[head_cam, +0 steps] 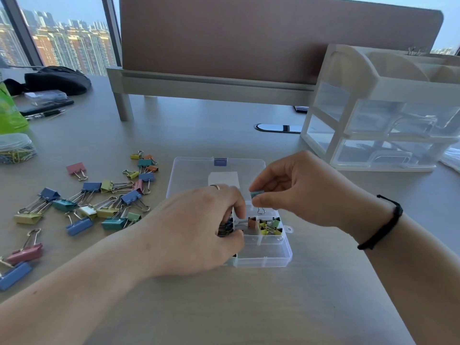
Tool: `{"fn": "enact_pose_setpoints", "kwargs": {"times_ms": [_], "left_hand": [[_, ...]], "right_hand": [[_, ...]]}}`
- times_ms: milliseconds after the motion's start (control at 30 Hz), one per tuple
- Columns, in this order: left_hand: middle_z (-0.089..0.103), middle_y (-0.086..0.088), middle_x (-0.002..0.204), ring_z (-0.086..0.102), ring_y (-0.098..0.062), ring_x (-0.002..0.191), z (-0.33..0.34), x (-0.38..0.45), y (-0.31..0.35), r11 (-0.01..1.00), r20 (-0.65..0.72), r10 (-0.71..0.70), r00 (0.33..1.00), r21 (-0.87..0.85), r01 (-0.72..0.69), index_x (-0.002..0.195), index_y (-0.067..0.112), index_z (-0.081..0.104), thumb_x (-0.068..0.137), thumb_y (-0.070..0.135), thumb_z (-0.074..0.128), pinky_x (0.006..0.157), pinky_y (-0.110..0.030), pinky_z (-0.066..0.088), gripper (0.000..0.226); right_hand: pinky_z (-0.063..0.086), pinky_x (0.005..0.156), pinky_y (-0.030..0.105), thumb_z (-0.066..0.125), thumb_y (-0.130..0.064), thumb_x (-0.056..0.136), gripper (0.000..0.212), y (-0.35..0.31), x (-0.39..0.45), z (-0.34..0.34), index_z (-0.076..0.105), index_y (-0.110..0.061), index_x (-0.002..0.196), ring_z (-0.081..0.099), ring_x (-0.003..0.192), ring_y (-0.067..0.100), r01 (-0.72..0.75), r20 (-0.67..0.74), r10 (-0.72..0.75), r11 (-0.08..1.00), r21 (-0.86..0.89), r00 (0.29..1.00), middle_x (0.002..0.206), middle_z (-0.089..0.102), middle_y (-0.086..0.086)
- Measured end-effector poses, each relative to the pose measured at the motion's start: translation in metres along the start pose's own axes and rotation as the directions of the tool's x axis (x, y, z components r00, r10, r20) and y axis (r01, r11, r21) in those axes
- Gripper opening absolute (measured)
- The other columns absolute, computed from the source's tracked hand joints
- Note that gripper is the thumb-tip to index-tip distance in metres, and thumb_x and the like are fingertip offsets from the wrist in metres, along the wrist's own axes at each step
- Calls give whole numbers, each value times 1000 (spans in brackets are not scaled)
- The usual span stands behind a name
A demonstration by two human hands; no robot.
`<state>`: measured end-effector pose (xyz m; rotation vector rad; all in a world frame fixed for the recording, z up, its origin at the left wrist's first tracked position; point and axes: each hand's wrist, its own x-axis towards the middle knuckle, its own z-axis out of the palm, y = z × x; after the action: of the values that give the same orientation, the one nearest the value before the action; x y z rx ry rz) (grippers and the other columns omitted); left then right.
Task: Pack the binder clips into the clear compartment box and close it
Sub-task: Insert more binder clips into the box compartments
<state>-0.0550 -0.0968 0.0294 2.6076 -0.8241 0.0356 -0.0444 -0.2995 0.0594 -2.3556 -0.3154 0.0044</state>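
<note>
The left hand (pixel 199 227) lies nearest, reaching over the left side of the clear compartment box (pixel 263 257), its fingers curled down into a left compartment around a bunch of dark binder clips (pixel 225 229); a ring (pixel 215 186) sits on one finger. The right hand (pixel 296 185), with a black cord bracelet (pixel 383 222) at the wrist, hovers above the box's far compartments, thumb and forefinger pinching a small teal binder clip (pixel 257 194) whose wire handles hang downward. The box rests on the desk (pixel 249 307) with its lid (pixel 216 175) folded open flat behind it, a blue latch (pixel 220 161) on the lid's far edge. Inside, a middle compartment holds one orange clip (pixel 252 222); the compartment just right of it holds a cluster of small yellow and green clips (pixel 270 226), too tangled to count; the near right compartments show nothing inside. Left of the box, roughly twenty larger loose binder clips (pixel 99 197) lie scattered in blue, teal, yellow, pink and orange. At the far left edge a clear tub of paper clips (pixel 16 150) stands. A clear drawer organizer (pixel 383 120) stands at the far right.
</note>
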Motion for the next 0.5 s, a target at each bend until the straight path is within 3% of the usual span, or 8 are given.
{"fn": "enact_pose_setpoints", "kwargs": {"times_ms": [67, 133, 333, 400, 500], "left_hand": [[54, 14, 90, 50, 3, 78, -2, 0, 0, 999, -3, -20, 1000, -29, 20, 102, 47, 41, 84, 49, 58, 60, -21, 39, 24], [54, 13, 90, 49, 5, 74, -5, 0, 1, 999, -14, -41, 999, -36, 40, 101, 46, 39, 84, 48, 59, 56, -22, 35, 26], [54, 30, 79, 48, 15, 65, -8, -1, 2, 996, -27, -81, 996, -27, 81, 96, 43, 43, 83, 43, 61, 48, -16, 28, 22], [54, 24, 76, 48, 14, 66, -8, -1, 2, 997, -34, -80, 996, -17, 80, 95, 42, 46, 82, 43, 61, 48, -16, 27, 20], [52, 19, 73, 49, 13, 69, -8, 0, 0, 997, -36, -74, 997, -20, 74, 94, 42, 48, 82, 42, 61, 51, -16, 27, 18]], "right_hand": [[60, 75, 38, 86, -22, 72, 20, -3, -1, 1, 73, -25, 87, 71, 69, 15, 12, -23, -10, 998, 57, 1000, 76, 74, -2], [60, 72, 38, 87, -20, 69, 22, -5, -2, 5, 71, -23, 84, 71, 67, 16, 35, -19, -33, 998, 60, 999, 74, 74, -2], [58, 68, 24, 85, -16, 73, 12, -8, -5, 15, 77, -21, 81, 69, 63, 4, 90, 64, -88, 995, -40, 994, 69, 74, -7], [52, 61, 14, 82, -17, 76, 11, -8, -6, 17, 79, -24, 83, 66, 62, 0, 129, 88, -121, 987, -92, 989, 68, 72, -10], [43, 60, 10, 75, -18, 82, 15, -8, -6, 21, 80, -31, 88, 59, 67, 4, 212, 141, -180, 944, -255, 973, 70, 68, -10]]}}
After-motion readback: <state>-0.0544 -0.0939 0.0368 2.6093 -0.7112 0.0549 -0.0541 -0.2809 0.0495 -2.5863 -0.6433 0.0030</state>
